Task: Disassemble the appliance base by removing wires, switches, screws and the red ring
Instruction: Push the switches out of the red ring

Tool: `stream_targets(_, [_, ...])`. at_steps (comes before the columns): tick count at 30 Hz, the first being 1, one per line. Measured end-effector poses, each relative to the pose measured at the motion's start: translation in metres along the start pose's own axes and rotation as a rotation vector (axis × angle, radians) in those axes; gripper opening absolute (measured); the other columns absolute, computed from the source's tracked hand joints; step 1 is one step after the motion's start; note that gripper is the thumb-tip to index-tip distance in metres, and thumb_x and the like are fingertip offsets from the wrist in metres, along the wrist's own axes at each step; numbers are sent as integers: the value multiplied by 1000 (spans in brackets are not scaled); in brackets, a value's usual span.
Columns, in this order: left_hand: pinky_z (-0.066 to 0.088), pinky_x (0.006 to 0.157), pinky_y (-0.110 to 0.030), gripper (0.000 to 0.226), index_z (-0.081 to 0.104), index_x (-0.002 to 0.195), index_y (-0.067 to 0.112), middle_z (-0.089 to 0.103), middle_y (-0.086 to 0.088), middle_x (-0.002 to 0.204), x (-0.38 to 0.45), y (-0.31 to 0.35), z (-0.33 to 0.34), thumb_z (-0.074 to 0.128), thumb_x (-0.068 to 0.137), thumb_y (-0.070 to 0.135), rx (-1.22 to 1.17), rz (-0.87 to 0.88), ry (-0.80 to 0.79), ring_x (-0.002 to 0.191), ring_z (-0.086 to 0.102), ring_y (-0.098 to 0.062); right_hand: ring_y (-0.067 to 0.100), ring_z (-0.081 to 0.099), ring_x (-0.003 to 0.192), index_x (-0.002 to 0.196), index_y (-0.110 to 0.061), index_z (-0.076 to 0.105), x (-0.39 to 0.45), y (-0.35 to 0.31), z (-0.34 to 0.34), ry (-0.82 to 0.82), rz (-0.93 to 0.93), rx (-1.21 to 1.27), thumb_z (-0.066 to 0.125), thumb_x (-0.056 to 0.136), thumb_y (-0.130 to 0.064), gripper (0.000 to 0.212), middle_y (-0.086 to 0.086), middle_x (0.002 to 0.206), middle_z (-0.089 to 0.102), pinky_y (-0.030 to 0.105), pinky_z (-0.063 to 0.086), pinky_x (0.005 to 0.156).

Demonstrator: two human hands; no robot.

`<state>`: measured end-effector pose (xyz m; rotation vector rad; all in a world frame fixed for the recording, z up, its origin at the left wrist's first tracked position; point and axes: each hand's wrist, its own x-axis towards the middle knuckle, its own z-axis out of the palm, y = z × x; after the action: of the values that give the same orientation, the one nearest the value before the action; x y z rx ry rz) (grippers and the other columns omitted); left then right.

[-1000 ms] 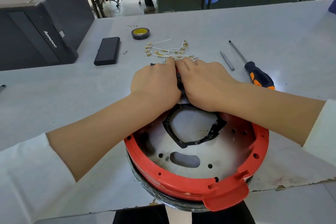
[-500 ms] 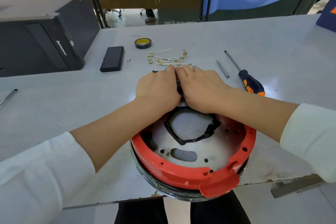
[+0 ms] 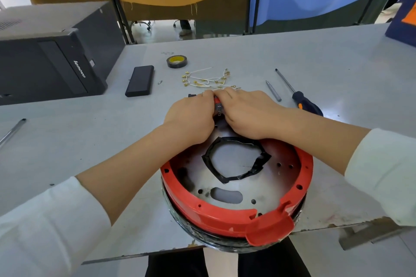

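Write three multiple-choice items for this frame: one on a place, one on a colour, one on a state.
1. Where does the roll of tape lie?
A. On the table beyond the loose wires
B. Inside the red ring
C. On the black computer case

2. What colour is the screwdriver handle?
A. All red
B. Dark with orange
C. Green

3. What are the two hands doing?
A. Both rest flat on the table
B. One holds the screwdriver
C. Both grip a small part at the far edge of the appliance base

Answers:
1. A: the tape sits on the table just past the loose wires.
2. B: the grip is dark with an orange patch near the shaft.
3. C: the left hand and right hand close on a small part at the far side of the appliance base; the red ring is still on it.
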<state>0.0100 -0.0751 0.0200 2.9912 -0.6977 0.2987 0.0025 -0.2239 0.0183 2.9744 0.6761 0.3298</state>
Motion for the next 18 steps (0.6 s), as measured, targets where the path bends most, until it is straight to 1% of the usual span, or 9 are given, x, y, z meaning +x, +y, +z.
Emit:
stream_targets(4, [28, 61, -32, 26, 42, 110, 11, 60, -8, 109, 0, 6, 4, 48, 84, 15, 102, -51, 34, 97, 60, -32, 30, 55, 107, 138, -11, 33, 0, -2, 4, 14, 12, -43, 42, 92, -21, 48, 8, 127, 49, 33, 31, 66])
stream_targets(8, [25, 57, -31, 25, 42, 107, 14, 62, -8, 104, 2, 8, 5, 50, 83, 16, 110, -70, 38, 94, 59, -32, 29, 56, 104, 135, -10, 35, 0, -4, 7, 32, 32, -89, 46, 90, -23, 48, 7, 126, 49, 33, 26, 62])
stream_targets(10, [21, 52, -31, 21, 37, 99, 17, 62, -8, 102, 3, 9, 5, 50, 83, 17, 95, -70, 41, 92, 59, -32, 29, 56, 102, 134, -11, 36, 0, -4, 7, 36, 38, -90, 47, 90, -24, 47, 7, 125, 50, 33, 26, 61])
stream_targets(12, [18, 50, -31, 23, 30, 93, 19, 62, -8, 101, 5, 9, 5, 50, 82, 17, 83, -72, 53, 91, 59, -32, 29, 56, 101, 133, -11, 37, 0, -4, 7, 37, 40, -95, 46, 90, -24, 47, 7, 124, 50, 33, 25, 60])
stream_targets(15, [24, 56, -31, 24, 29, 92, 20, 63, -7, 101, 6, 9, 5, 50, 82, 17, 77, -93, 59, 94, 59, -33, 28, 55, 100, 133, -11, 37, 3, -4, 8, 32, 47, -99, 48, 89, -25, 48, 6, 123, 50, 31, 19, 56])
stream_targets(18, [27, 60, -32, 22, 30, 92, 20, 63, -7, 102, 5, 9, 3, 50, 82, 17, 62, -93, 45, 93, 59, -32, 28, 54, 103, 135, -11, 35, 4, -5, 7, 29, 52, -98, 48, 89, -26, 50, 6, 126, 49, 31, 22, 59])
